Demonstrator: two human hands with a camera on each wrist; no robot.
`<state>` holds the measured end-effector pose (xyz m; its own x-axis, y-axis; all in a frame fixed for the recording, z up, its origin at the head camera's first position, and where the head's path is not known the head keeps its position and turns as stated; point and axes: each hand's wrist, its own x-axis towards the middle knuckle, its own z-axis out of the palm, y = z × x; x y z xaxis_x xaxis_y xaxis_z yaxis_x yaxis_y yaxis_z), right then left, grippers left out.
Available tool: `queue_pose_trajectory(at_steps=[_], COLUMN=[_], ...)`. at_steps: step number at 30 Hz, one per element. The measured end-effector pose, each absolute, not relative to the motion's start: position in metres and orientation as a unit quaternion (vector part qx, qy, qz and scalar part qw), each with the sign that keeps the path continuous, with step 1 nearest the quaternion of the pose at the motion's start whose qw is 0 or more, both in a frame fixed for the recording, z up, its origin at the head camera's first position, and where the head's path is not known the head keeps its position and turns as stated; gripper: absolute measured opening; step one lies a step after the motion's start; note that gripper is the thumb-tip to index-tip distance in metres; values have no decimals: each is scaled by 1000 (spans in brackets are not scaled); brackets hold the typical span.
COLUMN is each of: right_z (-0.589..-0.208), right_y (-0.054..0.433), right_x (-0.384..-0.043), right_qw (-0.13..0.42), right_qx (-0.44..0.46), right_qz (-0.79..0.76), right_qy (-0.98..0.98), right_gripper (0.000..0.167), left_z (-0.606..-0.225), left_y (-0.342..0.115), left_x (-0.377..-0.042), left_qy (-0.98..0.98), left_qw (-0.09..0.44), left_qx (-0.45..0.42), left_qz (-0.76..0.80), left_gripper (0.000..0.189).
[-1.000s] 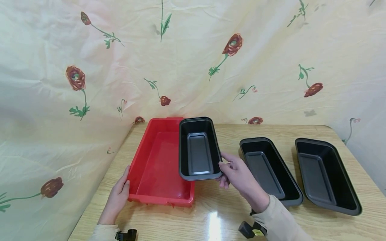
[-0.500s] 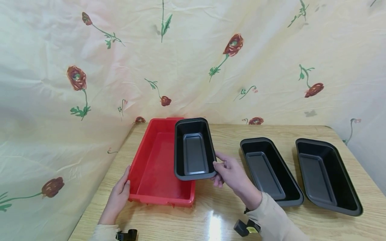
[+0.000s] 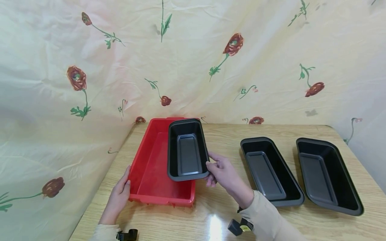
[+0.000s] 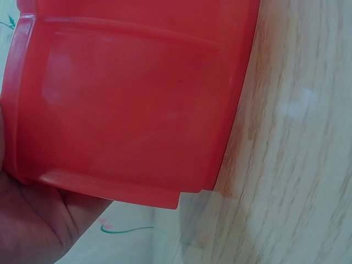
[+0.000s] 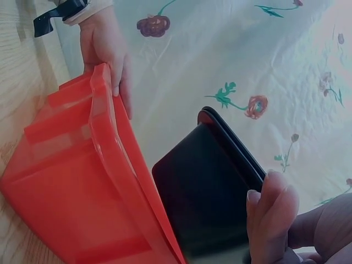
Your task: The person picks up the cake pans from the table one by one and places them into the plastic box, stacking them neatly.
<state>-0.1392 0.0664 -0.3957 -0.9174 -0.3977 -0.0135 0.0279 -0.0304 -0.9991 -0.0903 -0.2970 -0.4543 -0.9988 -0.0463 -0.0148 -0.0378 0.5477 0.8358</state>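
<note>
My right hand (image 3: 224,174) pinches the near right corner of a black loaf pan (image 3: 188,152), thumb on the rim and fingers underneath. This pan hangs tilted over the right half of a red plastic tray (image 3: 147,170); its rim shows a doubled edge in the right wrist view. At the tray's left side, my left hand (image 3: 117,197) grips the wall near the front corner, with the thumb at the rim. Seen from the left wrist, the red tray (image 4: 126,110) fills much of the picture, and part of the left hand (image 4: 38,225) lies at its edge.
Two more black loaf pans stand on the right of the wooden table (image 3: 229,134): a nearer pan (image 3: 268,170) and a far right pan (image 3: 319,174). Behind and to the left hangs a flowered cloth (image 3: 187,60).
My right hand has carried the loaf pan leftward, so it now overlaps more of the red tray. The left hand and the tray stay where they were.
</note>
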Motion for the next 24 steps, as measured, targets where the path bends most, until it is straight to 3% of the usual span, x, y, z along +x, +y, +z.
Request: queue_pose_trajectory(at_steps=[24], right_z=[-396], right_y=[41], right_x=[-146], right_qw=[175], right_qx=[-120], right_qz=[-700], right_qy=[682], right_gripper=[52], left_z=[-453], left_y=[-297], left_x=[-91], left_qy=[-873], left_qw=[5], left_qx=[19], left_qz=[-487], left_gripper=[55])
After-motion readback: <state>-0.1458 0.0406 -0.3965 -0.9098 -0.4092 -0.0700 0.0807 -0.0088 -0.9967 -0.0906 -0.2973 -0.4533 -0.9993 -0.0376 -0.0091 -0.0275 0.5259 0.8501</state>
